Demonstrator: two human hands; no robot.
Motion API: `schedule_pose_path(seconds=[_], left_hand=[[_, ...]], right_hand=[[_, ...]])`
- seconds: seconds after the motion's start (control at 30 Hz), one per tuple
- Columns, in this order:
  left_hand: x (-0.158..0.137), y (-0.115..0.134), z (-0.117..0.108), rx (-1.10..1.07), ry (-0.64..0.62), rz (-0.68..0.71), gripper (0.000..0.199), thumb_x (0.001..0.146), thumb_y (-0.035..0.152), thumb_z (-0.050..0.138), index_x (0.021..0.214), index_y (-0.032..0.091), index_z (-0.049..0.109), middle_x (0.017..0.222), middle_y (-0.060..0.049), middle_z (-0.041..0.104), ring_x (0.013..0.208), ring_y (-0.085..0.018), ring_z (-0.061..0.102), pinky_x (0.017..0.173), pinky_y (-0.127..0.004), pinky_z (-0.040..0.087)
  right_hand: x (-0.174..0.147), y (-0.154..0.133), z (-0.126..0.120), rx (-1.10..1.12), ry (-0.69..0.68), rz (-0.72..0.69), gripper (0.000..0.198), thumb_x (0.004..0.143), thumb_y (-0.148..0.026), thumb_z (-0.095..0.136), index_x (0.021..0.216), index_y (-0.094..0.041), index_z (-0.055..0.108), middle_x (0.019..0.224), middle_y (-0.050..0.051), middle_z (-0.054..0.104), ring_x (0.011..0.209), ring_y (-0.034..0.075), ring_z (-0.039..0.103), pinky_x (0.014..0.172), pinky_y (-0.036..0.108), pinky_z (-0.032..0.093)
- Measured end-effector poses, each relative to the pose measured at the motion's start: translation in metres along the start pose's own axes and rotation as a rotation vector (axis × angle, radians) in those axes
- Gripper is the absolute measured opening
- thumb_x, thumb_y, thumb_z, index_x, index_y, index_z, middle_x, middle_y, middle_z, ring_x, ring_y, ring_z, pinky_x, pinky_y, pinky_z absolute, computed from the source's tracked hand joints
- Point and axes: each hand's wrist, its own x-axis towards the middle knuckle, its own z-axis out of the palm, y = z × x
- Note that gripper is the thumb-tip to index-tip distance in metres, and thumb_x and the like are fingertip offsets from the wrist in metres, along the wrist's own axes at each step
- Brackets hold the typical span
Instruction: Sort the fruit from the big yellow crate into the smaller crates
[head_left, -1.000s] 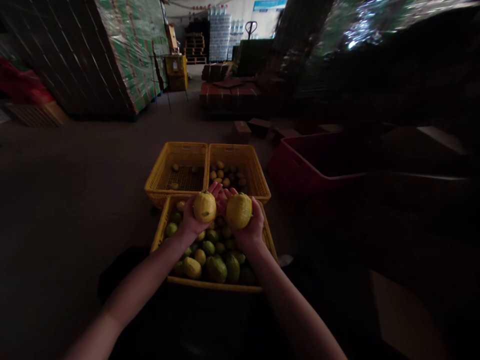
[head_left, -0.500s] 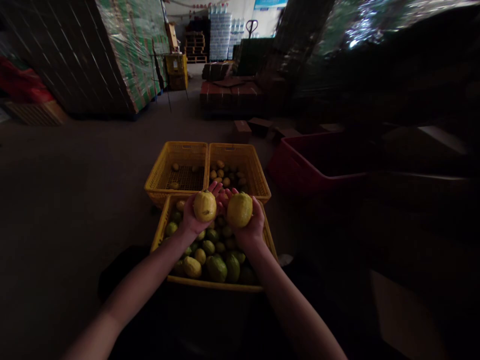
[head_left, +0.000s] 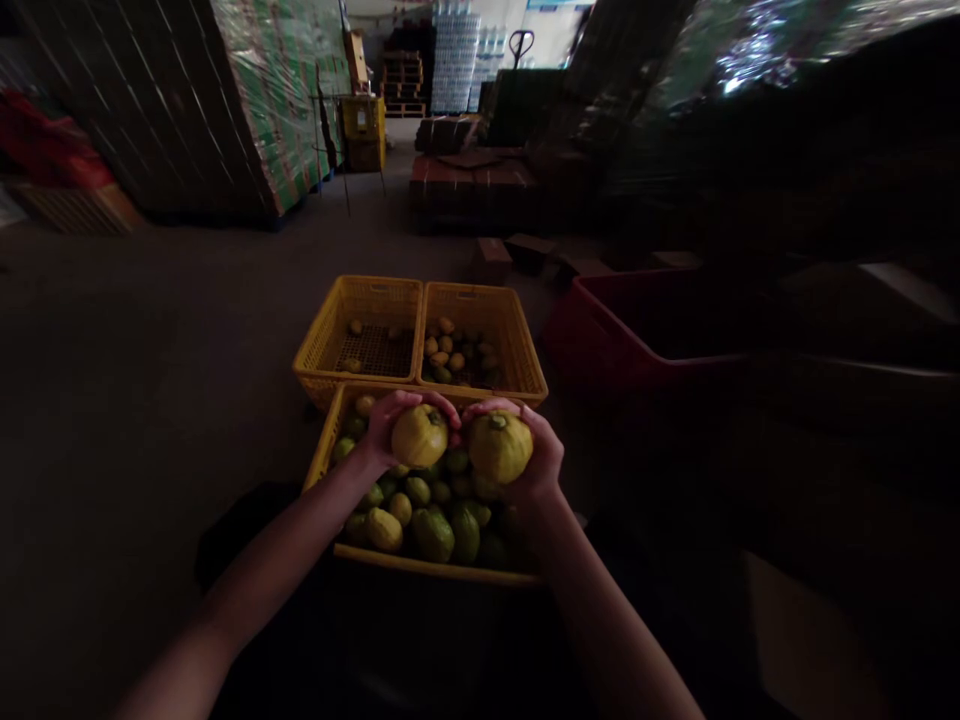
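Observation:
My left hand point(head_left: 383, 424) is wrapped round a roundish yellow fruit point(head_left: 419, 437), with its stem end turned up and toward the right. In my right hand point(head_left: 547, 458) sits a slightly larger yellow-green fruit point(head_left: 500, 448), its stem end at the top. The kind of fruit is unclear in the dim light. Both hands hover side by side above the front yellow crate point(head_left: 435, 571), fingertips close together. Several green and yellow fruits point(head_left: 433, 535) of differing sizes lie inside this crate; my hands and forearms hide part of them.
Two more yellow crates stand just beyond: the left one point(head_left: 319, 335) holds a few fruits, the right one point(head_left: 529, 345) several. A red bin point(head_left: 622, 335) is to the right. Farther back are wrapped pallet stacks point(head_left: 285, 110) and flattened boxes point(head_left: 472, 180).
My hands have turned from palms-up to gripping the fruits from the outer sides, and the fruits have rolled so their stem ends show. The right hand moved slightly right and nearer.

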Motion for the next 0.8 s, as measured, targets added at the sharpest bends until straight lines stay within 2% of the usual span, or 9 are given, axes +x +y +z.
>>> schedule_pose_path(seconds=[0.1, 0.3, 0.53, 0.8], left_hand=[[-0.0020, 0.0031, -0.0002, 0.128, -0.119, -0.011, 0.030, 0.066, 0.037, 0.055, 0.066, 0.011, 0.070, 0.068, -0.014, 0.068, 0.078, -0.033, 0.069, 0.063, -0.037, 0.051], [-0.0033, 0.0057, 0.0019, 0.156, -0.196, -0.013, 0.028, 0.066, 0.036, 0.059, 0.062, 0.011, 0.071, 0.056, -0.009, 0.061, 0.055, -0.023, 0.062, 0.057, -0.035, 0.047], [-0.0039, 0.0057, 0.0005, 0.195, -0.194, -0.030, 0.028, 0.069, 0.037, 0.055, 0.060, 0.015, 0.070, 0.055, -0.008, 0.059, 0.057, -0.023, 0.061, 0.061, -0.037, 0.048], [-0.0035, 0.0056, 0.0035, 0.208, -0.184, -0.022, 0.026, 0.065, 0.036, 0.056, 0.058, 0.016, 0.070, 0.053, -0.008, 0.059, 0.055, -0.022, 0.059, 0.056, -0.034, 0.047]], right_hand=[[-0.0023, 0.0001, -0.0011, -0.074, -0.062, -0.007, 0.029, 0.070, -0.039, 0.062, 0.073, -0.014, 0.075, 0.075, 0.010, 0.074, 0.072, 0.025, 0.070, 0.073, 0.038, 0.059], [-0.0019, -0.0003, -0.0042, -0.138, -0.156, -0.008, 0.029, 0.069, -0.041, 0.060, 0.071, -0.016, 0.076, 0.074, 0.009, 0.073, 0.074, 0.026, 0.068, 0.073, 0.040, 0.058], [-0.0023, 0.0007, -0.0060, -0.151, -0.190, 0.006, 0.028, 0.070, -0.041, 0.059, 0.072, -0.019, 0.076, 0.075, 0.008, 0.073, 0.077, 0.027, 0.069, 0.075, 0.043, 0.058], [-0.0014, 0.0017, -0.0077, -0.114, -0.163, 0.039, 0.029, 0.066, -0.041, 0.062, 0.071, -0.016, 0.075, 0.073, 0.010, 0.072, 0.077, 0.028, 0.069, 0.078, 0.044, 0.058]])
